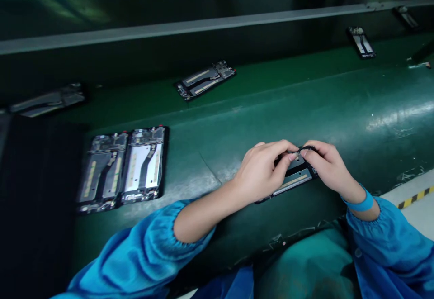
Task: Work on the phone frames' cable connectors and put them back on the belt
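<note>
An opened smartphone, its metal plate, dark ribbon cable and pale adhesive strips showing, lies tilted on the green bench in front of me. My left hand reaches over it from the left, fingers curled at its far edge and thumb on the inside. From the right, my right hand pinches the same far edge, its thumb close to the left thumb. A dark strip shows at the fingertips; whether it is a cable or part of the frame I cannot tell. The fingers and hands hide much of the phone's upper half.
Two more opened phones lie side by side at left. Further phones rest along the green belt, one phone near the middle and another phone at far right. A dark block fills the left side.
</note>
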